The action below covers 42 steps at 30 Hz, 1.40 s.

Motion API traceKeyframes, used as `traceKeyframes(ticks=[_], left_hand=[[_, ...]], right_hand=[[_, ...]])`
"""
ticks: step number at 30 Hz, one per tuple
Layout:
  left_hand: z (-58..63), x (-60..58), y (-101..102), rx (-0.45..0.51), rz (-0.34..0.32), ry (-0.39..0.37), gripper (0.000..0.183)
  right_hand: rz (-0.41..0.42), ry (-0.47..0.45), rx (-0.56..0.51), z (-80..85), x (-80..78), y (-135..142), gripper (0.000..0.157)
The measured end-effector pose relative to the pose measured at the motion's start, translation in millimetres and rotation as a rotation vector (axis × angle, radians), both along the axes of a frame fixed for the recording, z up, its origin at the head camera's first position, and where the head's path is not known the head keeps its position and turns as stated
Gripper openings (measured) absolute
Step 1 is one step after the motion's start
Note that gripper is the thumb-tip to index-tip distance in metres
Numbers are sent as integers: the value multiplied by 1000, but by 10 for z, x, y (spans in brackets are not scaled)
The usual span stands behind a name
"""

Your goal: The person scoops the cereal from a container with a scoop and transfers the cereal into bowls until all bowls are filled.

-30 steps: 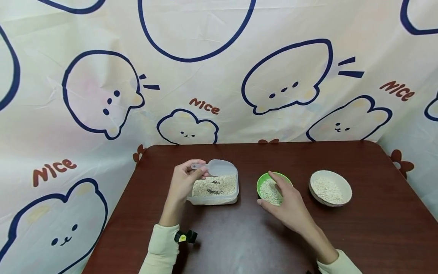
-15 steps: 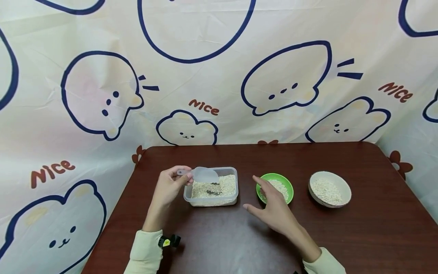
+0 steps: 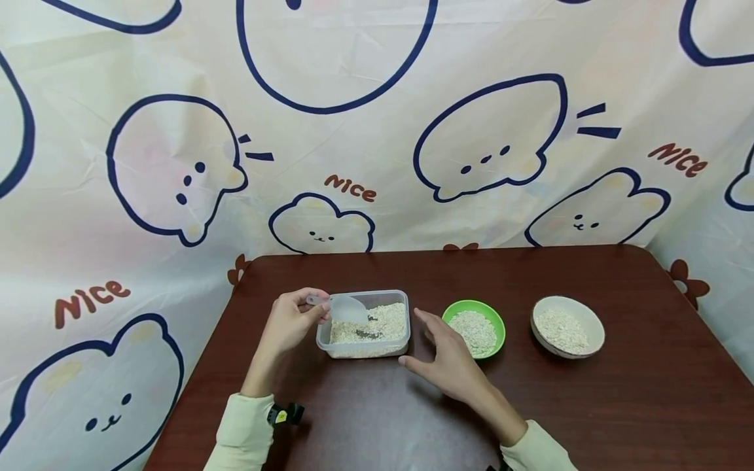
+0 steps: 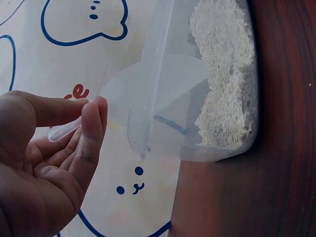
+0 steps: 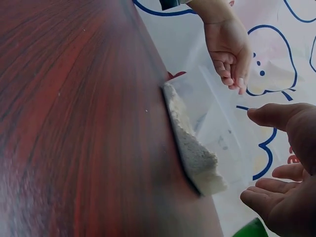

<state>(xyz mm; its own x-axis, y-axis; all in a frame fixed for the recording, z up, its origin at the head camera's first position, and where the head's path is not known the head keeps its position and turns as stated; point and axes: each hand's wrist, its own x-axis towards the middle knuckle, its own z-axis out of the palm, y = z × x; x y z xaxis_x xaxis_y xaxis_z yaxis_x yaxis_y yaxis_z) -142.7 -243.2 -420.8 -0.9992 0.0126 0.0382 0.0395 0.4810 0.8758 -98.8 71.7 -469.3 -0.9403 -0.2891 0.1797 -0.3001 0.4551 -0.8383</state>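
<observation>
Between thumb and fingers my left hand (image 3: 292, 320) pinches the short handle of a translucent plastic scoop (image 3: 349, 309). The scoop's bowl hangs over the left part of a clear plastic container (image 3: 406, 327) of oat flakes (image 3: 389, 320), with a few dark patches on the flakes. In the left wrist view the scoop (image 4: 168, 94) overlaps the container's wall. My right hand (image 3: 450, 360) holds nothing; its thumb and fingers are spread apart beside the container's right end. Behind that hand stands a green bowl (image 3: 499, 317) of pale flakes, partly covered by it.
A white bowl (image 3: 596, 320) with pale flakes stands farther right on the dark brown table (image 3: 648, 392). A printed cloth (image 3: 389, 144) hangs behind the table's back edge. A black strap device (image 3: 285, 414) sits at my left cuff.
My right hand has moved left from over the green bowl to the container's right end. My left hand has shifted left and lower with the scoop, whose bowl has tipped down toward the flakes.
</observation>
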Motion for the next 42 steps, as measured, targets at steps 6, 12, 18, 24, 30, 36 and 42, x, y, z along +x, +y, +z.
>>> traceKeyframes(ticks=[6, 12, 18, 24, 30, 36, 42], left_hand=[[-6, -50, -3, -21, -7, -25, 15], [-10, -125, 13, -56, -22, -35, 15], [-73, -176, 91, -41, -44, -53, 15], [-171, -205, 230, 30, -87, -60, 16], [-207, -215, 385, 80, -83, -67, 15], [-235, -218, 502, 136, -117, -93, 17], [-263, -213, 502, 179, -99, -130, 16]], right_hand=[[5, -83, -41, -68, -45, -78, 88], [-2, -118, -65, -128, -81, -115, 88], [20, -130, -125, -202, -121, -178, 88], [18, -158, -170, -242, -145, -209, 85], [9, -160, -181, -244, -149, -219, 83], [12, -145, -192, -239, -146, -231, 82], [10, -143, -197, -252, -142, -235, 81]])
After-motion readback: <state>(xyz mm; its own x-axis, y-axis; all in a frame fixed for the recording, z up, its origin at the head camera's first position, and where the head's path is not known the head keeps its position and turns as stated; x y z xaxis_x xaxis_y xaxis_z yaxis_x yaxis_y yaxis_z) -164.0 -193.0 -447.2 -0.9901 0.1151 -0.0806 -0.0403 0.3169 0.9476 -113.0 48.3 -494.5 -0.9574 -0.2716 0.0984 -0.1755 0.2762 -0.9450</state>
